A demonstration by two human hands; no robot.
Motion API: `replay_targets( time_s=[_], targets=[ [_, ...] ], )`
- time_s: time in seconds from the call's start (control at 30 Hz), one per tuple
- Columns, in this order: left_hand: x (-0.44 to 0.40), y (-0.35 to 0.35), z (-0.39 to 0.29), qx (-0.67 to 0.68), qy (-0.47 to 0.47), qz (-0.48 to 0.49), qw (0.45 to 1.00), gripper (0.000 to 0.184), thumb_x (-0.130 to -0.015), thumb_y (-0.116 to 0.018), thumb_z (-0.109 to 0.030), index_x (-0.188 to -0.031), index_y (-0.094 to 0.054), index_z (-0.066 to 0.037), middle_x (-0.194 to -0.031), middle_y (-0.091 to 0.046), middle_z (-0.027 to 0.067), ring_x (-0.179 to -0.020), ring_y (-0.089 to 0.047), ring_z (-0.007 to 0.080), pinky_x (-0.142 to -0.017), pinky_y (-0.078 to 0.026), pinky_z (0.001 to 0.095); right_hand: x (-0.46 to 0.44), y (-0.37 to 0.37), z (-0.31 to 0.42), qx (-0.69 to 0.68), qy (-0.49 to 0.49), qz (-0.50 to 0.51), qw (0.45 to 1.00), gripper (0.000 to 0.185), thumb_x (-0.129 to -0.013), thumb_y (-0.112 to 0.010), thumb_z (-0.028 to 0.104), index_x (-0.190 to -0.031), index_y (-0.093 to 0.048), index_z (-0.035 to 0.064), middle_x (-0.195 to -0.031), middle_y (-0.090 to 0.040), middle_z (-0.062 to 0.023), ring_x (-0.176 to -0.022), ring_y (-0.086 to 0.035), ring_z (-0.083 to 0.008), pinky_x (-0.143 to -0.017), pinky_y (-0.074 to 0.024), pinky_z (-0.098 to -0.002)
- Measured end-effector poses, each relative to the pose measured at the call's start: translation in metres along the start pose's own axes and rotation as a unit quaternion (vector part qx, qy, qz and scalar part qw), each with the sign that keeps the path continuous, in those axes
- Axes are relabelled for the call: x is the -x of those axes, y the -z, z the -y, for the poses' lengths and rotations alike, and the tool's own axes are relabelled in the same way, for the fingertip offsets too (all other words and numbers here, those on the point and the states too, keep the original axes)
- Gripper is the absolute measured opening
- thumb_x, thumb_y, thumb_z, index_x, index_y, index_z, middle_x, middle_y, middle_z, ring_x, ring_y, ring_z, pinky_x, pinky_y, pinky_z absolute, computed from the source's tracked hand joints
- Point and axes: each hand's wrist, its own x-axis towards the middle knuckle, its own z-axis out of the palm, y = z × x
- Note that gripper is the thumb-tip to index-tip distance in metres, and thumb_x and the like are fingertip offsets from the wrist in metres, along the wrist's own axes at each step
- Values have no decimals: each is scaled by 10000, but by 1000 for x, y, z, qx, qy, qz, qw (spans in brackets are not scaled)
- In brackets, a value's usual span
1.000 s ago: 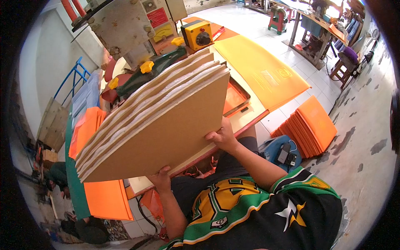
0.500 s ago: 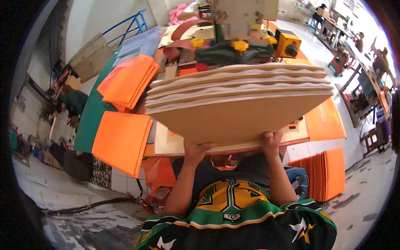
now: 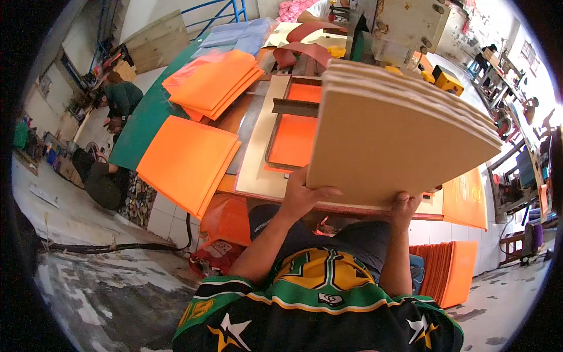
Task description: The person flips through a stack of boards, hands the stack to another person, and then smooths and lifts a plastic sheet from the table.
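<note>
A thick stack of brown boards with pale layers between them (image 3: 393, 141) is tilted up in front of me, its wide face toward me. My left hand (image 3: 304, 195) grips its lower left corner, thumb across the front face. At the lower right edge, my right hand (image 3: 406, 206) is closed on the same stack. Left of the boards, a dark metal frame with a crossbar (image 3: 293, 107) lies over orange sheet material (image 3: 291, 141) on a cream board (image 3: 252, 176). The boards hide the right part of that frame.
Folded orange sheets (image 3: 187, 161) and another orange pile (image 3: 214, 82) lie on the green tabletop (image 3: 141, 138) at left. A machine (image 3: 407, 29) stands behind the boards. More orange sheets (image 3: 448, 273) are stacked low at right. A person in dark clothes (image 3: 120, 100) is at far left.
The board stack has shifted right and swung up on its left side, both hands still holding it. The metal frame and orange material beneath now show at its left. My view has turned.
</note>
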Motion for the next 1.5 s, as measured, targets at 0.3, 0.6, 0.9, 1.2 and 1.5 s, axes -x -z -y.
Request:
replay_targets(
  time_s=[0.3,0.6,0.9,1.2,1.5],
  targets=[
    [0,-9,2,24,43,16,999,263,-721,-744,-119,-916,-629,15,-865,-663,62,-803,-617,122,-711,-495,266,-4,21,18,-57,-61,26,996,707,-683,-609,688,-780,-583,-11,-674,-589,-27,-657,-576,-162,-616,-461,-316],
    [1,-11,13,54,-2,-39,998,216,-702,-744,-28,-880,-631,18,-847,-659,59,-797,-625,137,-674,-510,262,-8,11,-1,-114,-31,58,991,592,-653,-743,523,-818,-589,-24,-770,-628,-33,-741,-582,-122,-651,-462,-282],
    [0,-6,19,-21,-18,-34,999,242,-688,-772,-70,-864,-628,12,-823,-649,38,-753,-608,127,-681,-501,253,-13,11,3,-133,-37,95,986,599,-652,-740,502,-887,-587,-27,-801,-640,-58,-760,-594,-132,-668,-470,-282],
    [-7,-13,21,2,-55,-67,996,431,-662,-810,-162,-974,-567,11,-917,-614,36,-819,-588,129,-733,-489,257,-12,9,-6,-110,-38,78,990,665,-672,-696,562,-947,-569,-30,-881,-630,-83,-822,-590,-150,-712,-467,-298],
    [-5,-13,24,-32,-36,-70,996,516,-630,-821,-273,-976,-564,10,-912,-613,31,-828,-583,130,-753,-485,275,-13,10,-7,-94,-29,86,991,669,-687,-680,571,-958,-558,-29,-889,-619,-91,-851,-588,-169,-731,-463,-311]
  ],
)
